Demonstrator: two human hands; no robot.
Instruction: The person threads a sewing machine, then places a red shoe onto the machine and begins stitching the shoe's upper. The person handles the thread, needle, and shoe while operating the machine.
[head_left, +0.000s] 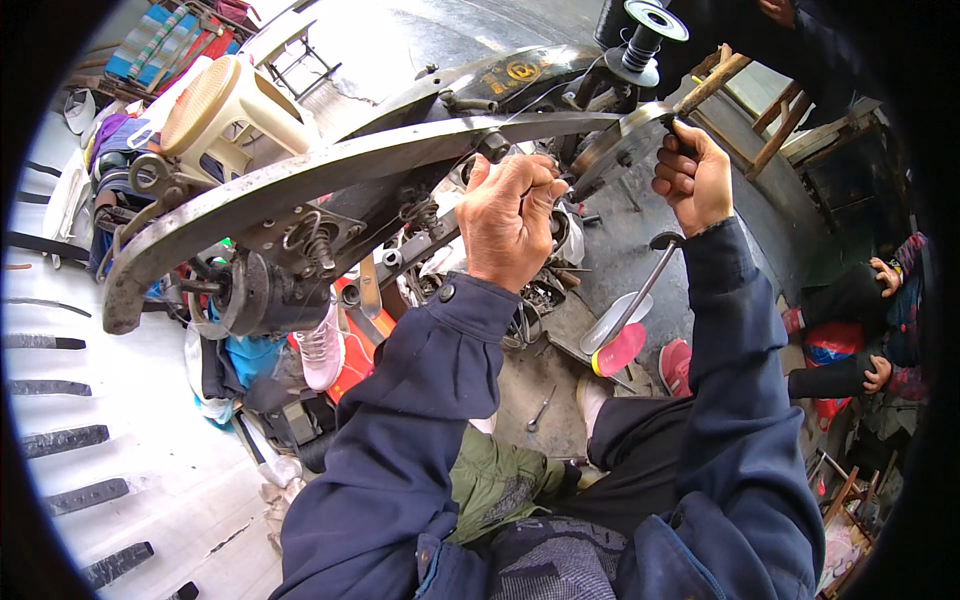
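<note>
A hand-cranked sewing machine with a long curved metal arm (380, 145) reaches across in front of me. My left hand (512, 215) is closed in a pinch just below that arm; whatever is between its fingers is too small to make out. Curled at the rim of the machine's hand wheel (612, 150), my right hand (695, 175) grips it near the edge, and the wheel looks smeared by motion. Above the wheel stands a spool of dark thread (645, 45). Springs and a round metal cylinder (275, 295) hang under the arm's left part.
A cream plastic stool (235, 115) stands at the far left. Below the machine are a pink shoe (320, 350), a pink-soled piece on a metal rod (620, 350) and a screwdriver-like tool (542, 408). Another person's hands (880, 375) rest at the right. Wooden legs (780, 130) stand at the far right.
</note>
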